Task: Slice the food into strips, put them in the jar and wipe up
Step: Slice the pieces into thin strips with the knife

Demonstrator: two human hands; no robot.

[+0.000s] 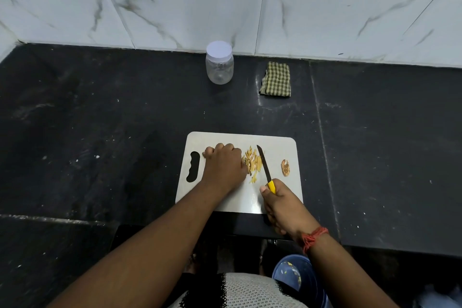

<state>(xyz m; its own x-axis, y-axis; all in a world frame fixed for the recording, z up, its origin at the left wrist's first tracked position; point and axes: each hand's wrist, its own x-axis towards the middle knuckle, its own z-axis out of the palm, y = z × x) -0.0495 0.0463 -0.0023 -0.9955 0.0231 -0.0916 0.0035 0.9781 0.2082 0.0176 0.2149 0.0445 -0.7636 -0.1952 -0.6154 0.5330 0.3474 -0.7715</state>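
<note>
Right hand (280,204) grips knife (265,167) | left hand (223,165) curled, pressing strips (252,161) | jar (219,62) unlabelled

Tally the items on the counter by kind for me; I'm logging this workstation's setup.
Jar: 1
Checked cloth: 1
Cutting board: 1
Knife: 1
Pile of strips: 1
Brown scrap: 1
Total: 6
</note>
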